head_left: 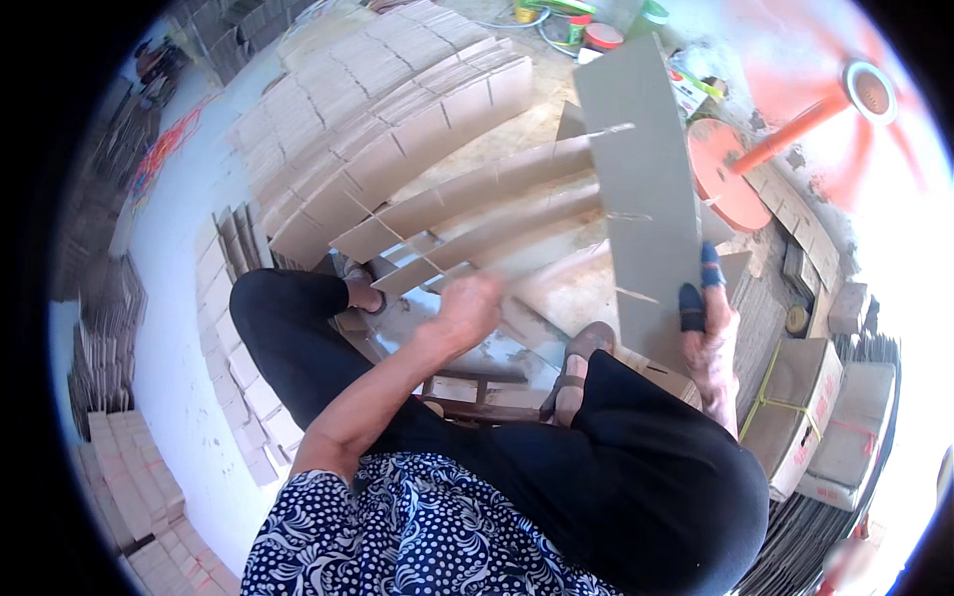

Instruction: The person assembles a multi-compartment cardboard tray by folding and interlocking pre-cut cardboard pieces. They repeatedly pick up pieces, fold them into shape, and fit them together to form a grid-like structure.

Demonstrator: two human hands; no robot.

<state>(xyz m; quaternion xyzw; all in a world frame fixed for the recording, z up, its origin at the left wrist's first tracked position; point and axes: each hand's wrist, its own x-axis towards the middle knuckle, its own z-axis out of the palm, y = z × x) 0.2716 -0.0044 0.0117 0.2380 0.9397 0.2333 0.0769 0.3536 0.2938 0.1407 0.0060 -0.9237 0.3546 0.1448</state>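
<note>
My right hand [712, 348], with dark covers on two fingers, grips the right edge of a tall grey-brown cardboard panel [641, 189] that has short slots along it. The panel stands tilted across the ends of long slotted cardboard strips [477, 189], which stand on edge and cross thinner pieces at their left end. My left hand [467, 313] is curled and smeared by motion, close to the near strips and above my lap. Whether it holds anything is hidden.
A large stack of slotted cardboard [397, 109] stands at the far left. An orange fan [845, 94] turns at the far right. Tied cardboard boxes [795, 407] sit at the right, beside flat cardboard sheets [795, 546]. More cardboard piles [129, 467] line the left.
</note>
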